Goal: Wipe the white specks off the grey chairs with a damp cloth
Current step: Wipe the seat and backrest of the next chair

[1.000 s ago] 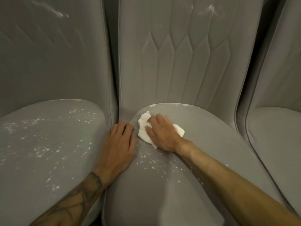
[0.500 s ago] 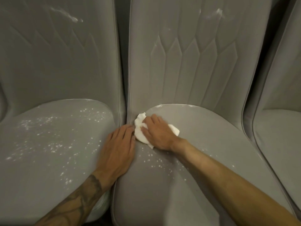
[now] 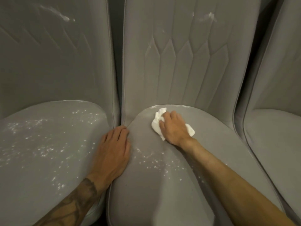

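Observation:
Three grey upholstered chairs stand side by side. My right hand (image 3: 175, 128) presses a crumpled white cloth (image 3: 157, 121) onto the back of the middle chair's seat (image 3: 219, 144), fingers curled over the cloth. White specks (image 3: 156, 162) lie across the middle seat nearer to me. My left hand (image 3: 113, 152) rests flat on the left edge of that seat, fingers straight, holding nothing. The left chair's seat (image 3: 24, 168) is covered with many white specks (image 3: 44, 144).
White smears mark the left chair's backrest (image 3: 63, 17) and the middle chair's quilted backrest (image 3: 209, 16). A third grey chair (image 3: 275, 136) stands at the right, with no specks visible on it. Narrow dark gaps separate the chairs.
My right hand has slid the cloth to the right and further back on the middle seat, away from my left hand. The left hand has stayed on the seat's left edge.

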Demonstrator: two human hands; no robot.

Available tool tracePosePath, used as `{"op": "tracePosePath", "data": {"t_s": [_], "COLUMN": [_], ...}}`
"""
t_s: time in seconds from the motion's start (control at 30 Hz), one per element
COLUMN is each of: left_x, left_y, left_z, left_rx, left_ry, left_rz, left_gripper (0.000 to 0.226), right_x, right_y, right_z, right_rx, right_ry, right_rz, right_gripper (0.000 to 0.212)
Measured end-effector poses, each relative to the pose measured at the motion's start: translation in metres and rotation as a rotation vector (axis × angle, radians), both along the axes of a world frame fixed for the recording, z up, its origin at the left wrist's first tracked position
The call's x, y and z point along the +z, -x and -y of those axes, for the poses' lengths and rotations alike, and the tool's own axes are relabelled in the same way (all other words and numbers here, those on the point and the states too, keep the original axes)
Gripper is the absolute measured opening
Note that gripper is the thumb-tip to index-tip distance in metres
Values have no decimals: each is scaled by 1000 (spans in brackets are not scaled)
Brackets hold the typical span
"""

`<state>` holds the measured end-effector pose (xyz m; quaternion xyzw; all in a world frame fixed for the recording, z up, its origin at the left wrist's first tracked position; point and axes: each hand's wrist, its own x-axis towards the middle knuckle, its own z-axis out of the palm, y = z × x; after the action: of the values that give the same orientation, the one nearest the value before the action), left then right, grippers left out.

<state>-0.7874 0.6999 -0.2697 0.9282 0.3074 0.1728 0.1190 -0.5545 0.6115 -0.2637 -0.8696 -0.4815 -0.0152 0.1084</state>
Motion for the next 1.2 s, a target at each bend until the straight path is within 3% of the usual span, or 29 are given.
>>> {"op": "tracePosePath", "data": {"t_s": [0.07, 0.23, 0.3, 0.4, 0.47, 0.67, 0.8, 0.9, 1.1, 1.2], "left_x": [0, 1, 2, 2, 2, -7, -8, -8, -8, -7], "left_y": [-2, 0, -2, -2, -2, 0, -1, -1, -1, -1], "left_z": [-1, -1, 1, 1, 0, -4, -5, -6, -6, -5], "left_rx": [2, 10, 5, 1, 5, -2, -11, -11, -9, -7], "left_ry": [1, 28, 26, 20, 19, 4, -13, -19, -45, -50], "left_rz": [-2, -7, -7, -8, -10, 1, 5, 16, 25, 35], "left_gripper": [49, 42, 41, 42, 43, 40, 40, 40, 37, 38], "right_x": [-3, -7, -3, 0, -2, -8, 2, -3, -5, 7], "right_y": [8, 17, -18, -60, -57, -18, -67, -56, -11, -52], "right_z": [5, 42, 62, 85, 83, 111, 139, 132, 152, 176], "right_rx": [-86, 236, 132, -222, -295, 121, -227, -409, 76, -178], "right_ry": [-18, -42, -3, 131, 198, 33, 41, 59, 0, 48], "right_rz": [13, -25, 4, 79, 161, 84, 9, 73, 78, 49], "right_gripper": [38, 32, 34, 41, 43, 38, 35, 37, 36, 32]}}
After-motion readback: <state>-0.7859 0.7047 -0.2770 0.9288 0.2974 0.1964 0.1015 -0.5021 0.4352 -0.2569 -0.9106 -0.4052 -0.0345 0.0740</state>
